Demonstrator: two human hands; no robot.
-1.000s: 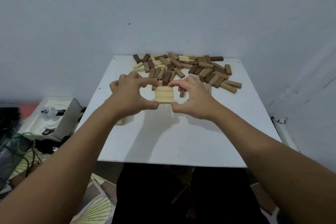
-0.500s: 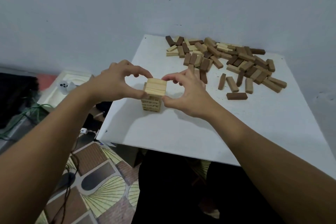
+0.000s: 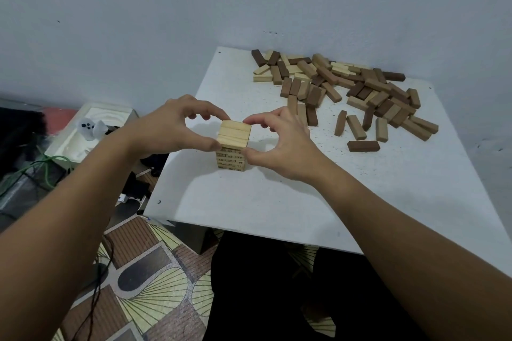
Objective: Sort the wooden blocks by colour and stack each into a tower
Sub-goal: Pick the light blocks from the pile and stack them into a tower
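Note:
A short tower of pale wooden blocks (image 3: 232, 147) stands near the left edge of the white table (image 3: 277, 202). Its top layer is three pale blocks laid side by side. My left hand (image 3: 171, 127) pinches that top layer from the left with thumb and fingertips. My right hand (image 3: 279, 141) pinches it from the right in the same way. A loose pile of pale, mid-brown and dark-brown blocks (image 3: 343, 88) lies at the far right of the table. One dark-brown block (image 3: 363, 145) lies apart, closer to me.
The table stands in a corner against a grey-blue wall. To its left on the floor are a white foam tray (image 3: 91, 130), green cables (image 3: 33, 169) and dark clutter. My dark-clothed legs (image 3: 277, 285) are under the near table edge, above a patterned floor.
The three pale blocks held between both hands have been carried left and set on top of the pale tower. The view has swung left, so the pile now sits at the right.

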